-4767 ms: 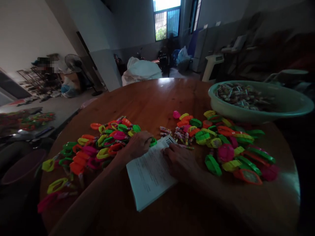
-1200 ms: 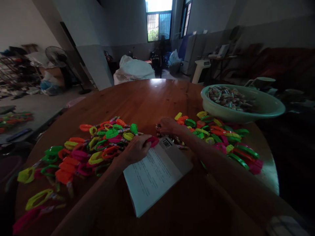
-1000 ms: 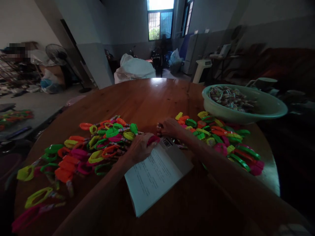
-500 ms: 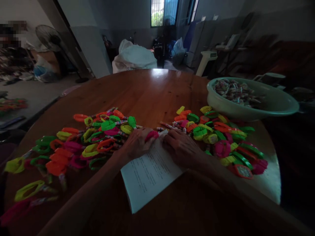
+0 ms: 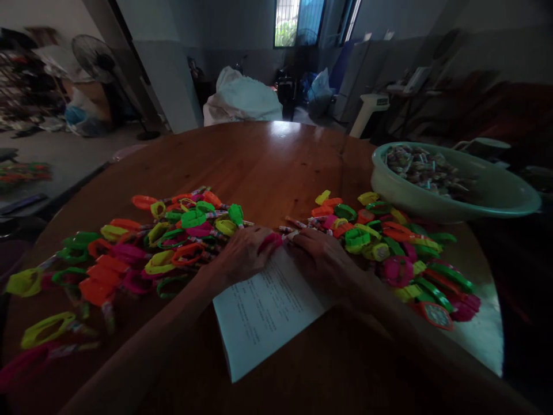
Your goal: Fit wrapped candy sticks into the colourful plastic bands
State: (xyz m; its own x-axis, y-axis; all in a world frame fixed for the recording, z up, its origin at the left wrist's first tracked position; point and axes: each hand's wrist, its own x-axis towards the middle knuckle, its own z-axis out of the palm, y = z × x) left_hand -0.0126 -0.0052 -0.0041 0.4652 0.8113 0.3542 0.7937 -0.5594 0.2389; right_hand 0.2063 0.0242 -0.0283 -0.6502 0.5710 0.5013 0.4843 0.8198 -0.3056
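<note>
My left hand is curled around a pink plastic toy watch, near the far end of a printed stack of paper. Close beside it, my right hand has its fingers drawn together at a small pale piece, too dim and small to name. Both wrists hang over the paper. To the left lies a pile of bright toy watches, many with thin printed tubes attached. A second pile of toy watches spreads to the right of my right hand.
A pale green basin with several wrapped pieces in it stands at the right edge of the round wooden table. Beyond the table are a large white sack, a standing fan and a pillar.
The view has shifted slightly left, so the background and basin sit further right. The pink toy watch has turned a little in my left hand, and my right fingers have moved slightly.
</note>
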